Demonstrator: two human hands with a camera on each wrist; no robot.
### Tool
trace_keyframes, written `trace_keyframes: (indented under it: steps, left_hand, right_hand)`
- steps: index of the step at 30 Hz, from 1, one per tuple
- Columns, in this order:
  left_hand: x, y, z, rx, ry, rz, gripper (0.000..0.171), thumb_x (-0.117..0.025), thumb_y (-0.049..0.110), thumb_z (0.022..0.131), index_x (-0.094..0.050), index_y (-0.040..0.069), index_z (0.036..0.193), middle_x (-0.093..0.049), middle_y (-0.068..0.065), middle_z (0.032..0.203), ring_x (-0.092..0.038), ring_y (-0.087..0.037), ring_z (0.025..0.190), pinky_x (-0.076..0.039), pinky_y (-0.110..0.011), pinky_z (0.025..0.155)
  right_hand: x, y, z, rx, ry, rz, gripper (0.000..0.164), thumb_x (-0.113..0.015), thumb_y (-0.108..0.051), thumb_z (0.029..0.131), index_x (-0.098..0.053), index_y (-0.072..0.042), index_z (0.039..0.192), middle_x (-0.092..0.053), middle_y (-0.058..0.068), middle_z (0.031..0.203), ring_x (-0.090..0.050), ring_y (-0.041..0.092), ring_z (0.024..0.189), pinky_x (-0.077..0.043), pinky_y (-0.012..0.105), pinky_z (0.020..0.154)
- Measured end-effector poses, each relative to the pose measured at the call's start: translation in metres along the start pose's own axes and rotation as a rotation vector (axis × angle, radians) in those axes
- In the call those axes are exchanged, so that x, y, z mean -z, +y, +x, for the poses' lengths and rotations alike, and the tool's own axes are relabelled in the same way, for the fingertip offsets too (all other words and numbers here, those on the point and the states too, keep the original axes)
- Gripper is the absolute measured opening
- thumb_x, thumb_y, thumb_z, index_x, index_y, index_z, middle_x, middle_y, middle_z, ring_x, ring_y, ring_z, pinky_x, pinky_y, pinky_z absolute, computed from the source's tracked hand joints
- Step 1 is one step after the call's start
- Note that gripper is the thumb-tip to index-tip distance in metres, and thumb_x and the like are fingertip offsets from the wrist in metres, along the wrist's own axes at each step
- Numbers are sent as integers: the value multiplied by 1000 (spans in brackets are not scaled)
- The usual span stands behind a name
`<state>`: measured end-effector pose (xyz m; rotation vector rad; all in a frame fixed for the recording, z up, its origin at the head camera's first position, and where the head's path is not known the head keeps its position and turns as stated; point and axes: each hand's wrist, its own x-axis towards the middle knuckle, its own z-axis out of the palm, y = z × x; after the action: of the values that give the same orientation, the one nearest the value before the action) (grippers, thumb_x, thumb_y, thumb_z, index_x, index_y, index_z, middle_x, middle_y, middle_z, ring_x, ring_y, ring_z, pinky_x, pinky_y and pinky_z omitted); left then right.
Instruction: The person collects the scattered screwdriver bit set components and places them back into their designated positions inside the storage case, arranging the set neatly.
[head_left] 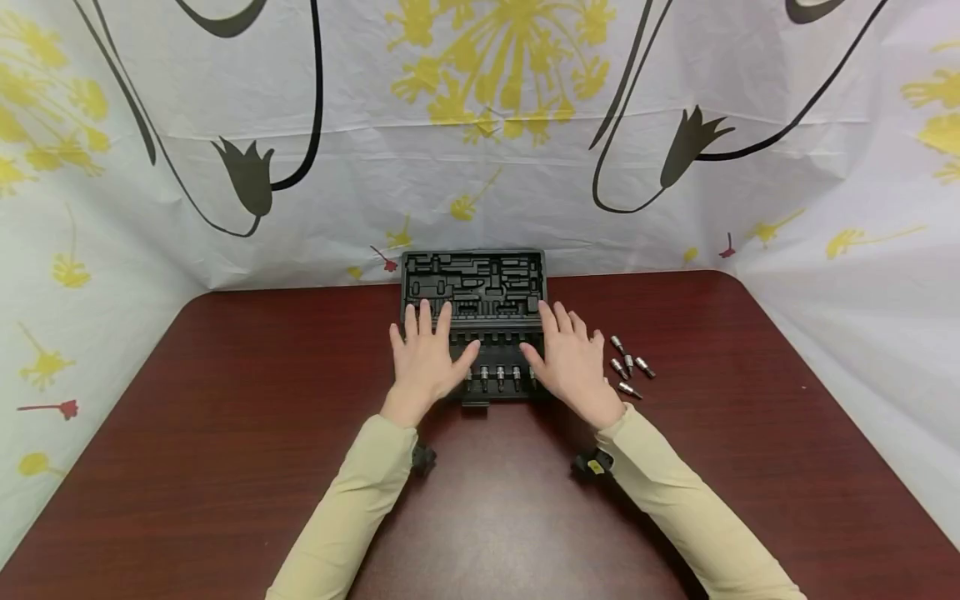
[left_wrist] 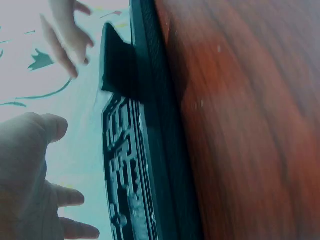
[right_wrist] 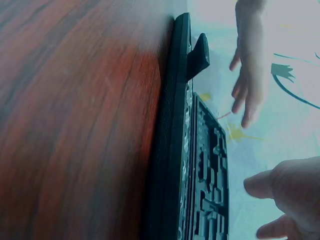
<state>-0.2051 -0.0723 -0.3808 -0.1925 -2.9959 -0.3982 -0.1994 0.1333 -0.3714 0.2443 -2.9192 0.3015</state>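
A black plastic tool case [head_left: 474,287] lies unfolded, its moulded lid at the back. Several metal bit sockets [head_left: 500,377] stand in a row in the front half. My left hand [head_left: 426,358] hovers over the case's left side, fingers spread and straight. On the other side is my right hand [head_left: 572,358], also with extended fingers and hiding part of the case. Both wrist views show air between the case and each hand, the left [left_wrist: 25,175] and the right [right_wrist: 295,192]. Neither holds anything.
Several loose bit sockets [head_left: 628,364] lie on the dark red-brown table [head_left: 225,433], just right of the case. A latch flap [left_wrist: 117,62] sticks up at the case's front edge. Behind the table hangs a white patterned cloth [head_left: 480,192].
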Motion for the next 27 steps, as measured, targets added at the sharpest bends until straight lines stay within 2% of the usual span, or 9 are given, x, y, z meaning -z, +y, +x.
trace_keyframes:
  steps: [3, 5, 8, 12, 16, 22, 27]
  left_hand:
    - [4, -7, -1, 16, 3, -33, 71, -39, 54, 94, -27, 10, 147, -24, -22, 150, -16, -40, 138, -16, -60, 105]
    - [7, -12, -2, 31, 13, -44, 66, -42, 49, 95, -32, 7, 145, -32, -22, 145, -25, -40, 134, -22, -59, 103]
    - [9, -18, -4, 54, 34, -36, 59, -47, 41, 95, -40, 2, 139, -45, -22, 134, -40, -39, 122, -33, -55, 96]
    - [10, -28, -7, 75, 62, -22, 54, -51, 36, 94, -48, -3, 131, -53, -23, 122, -48, -38, 110, -42, -52, 85]
    - [11, -38, -9, 95, 79, -36, 46, -53, 28, 93, -53, -7, 124, -56, -24, 114, -53, -39, 102, -47, -51, 76]
    - [13, -53, -10, 151, 48, -106, 30, -55, 17, 92, -57, -7, 111, -58, -22, 99, -59, -38, 87, -50, -51, 67]
    - [13, -63, -11, 164, 12, -152, 18, -56, 11, 91, -60, -6, 96, -60, -22, 88, -61, -37, 75, -50, -49, 63]
  right_hand:
    - [0, 6, -2, 32, 79, 4, 61, -62, -33, 90, -41, -1, 138, -50, 22, 130, -48, 40, 113, -43, 55, 80]
    - [-1, 12, -4, 47, 118, 14, 55, -65, -27, 87, -47, 1, 131, -55, 22, 121, -52, 39, 105, -46, 50, 73]
    - [0, 22, -5, 54, 151, 49, 46, -68, -19, 85, -53, 2, 122, -58, 22, 112, -53, 39, 99, -47, 49, 72]
    - [2, 35, -7, 39, 167, 105, 34, -66, -14, 85, -56, 3, 112, -59, 22, 104, -55, 39, 94, -47, 49, 69]
    - [5, 49, -10, 29, 184, 147, 25, -64, -11, 86, -58, 4, 104, -59, 20, 91, -57, 36, 82, -47, 48, 62]
    - [7, 72, -15, 14, 171, 161, 14, -62, -8, 85, -58, 4, 90, -57, 17, 76, -55, 30, 62, -44, 45, 53]
    - [9, 90, -18, -27, 129, 149, 13, -62, -8, 85, -55, 3, 84, -57, 18, 74, -53, 29, 58, -43, 45, 51]
